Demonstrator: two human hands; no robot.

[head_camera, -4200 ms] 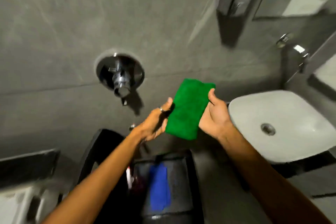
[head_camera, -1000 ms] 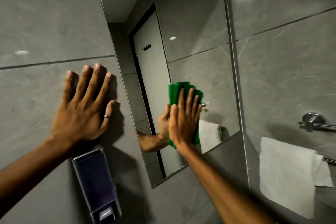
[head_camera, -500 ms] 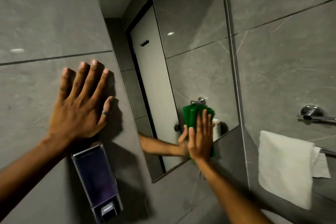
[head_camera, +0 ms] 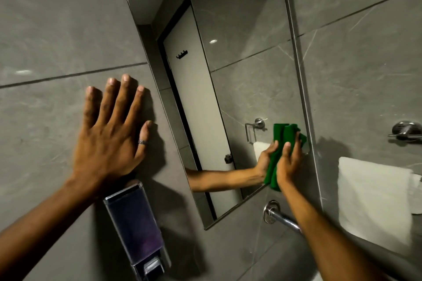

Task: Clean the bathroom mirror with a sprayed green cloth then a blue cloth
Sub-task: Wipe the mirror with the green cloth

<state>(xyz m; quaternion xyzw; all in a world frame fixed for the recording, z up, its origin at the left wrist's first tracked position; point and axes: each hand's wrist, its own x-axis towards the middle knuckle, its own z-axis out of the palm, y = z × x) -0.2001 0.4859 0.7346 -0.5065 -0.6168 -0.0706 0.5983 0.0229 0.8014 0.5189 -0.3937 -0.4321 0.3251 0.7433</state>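
Observation:
The tall bathroom mirror (head_camera: 239,57) is set into the grey tiled wall. Flat against its lower right corner, my right hand (head_camera: 288,162) presses the folded green cloth (head_camera: 284,132), whose top sticks out above my fingers. The hand and cloth are doubled as a reflection in the glass. My left hand (head_camera: 109,132) lies flat on the wall tile left of the mirror, fingers spread, holding nothing. No blue cloth is in view.
A wall soap dispenser (head_camera: 134,230) hangs just under my left hand. A chrome spout (head_camera: 282,217) juts from the wall below the mirror. A white towel (head_camera: 374,198) hangs on a chrome rail (head_camera: 405,131) at the right.
My right hand has slid the green cloth down and to the right across the mirror, from its middle to its lower right corner. My left hand has stayed on the wall.

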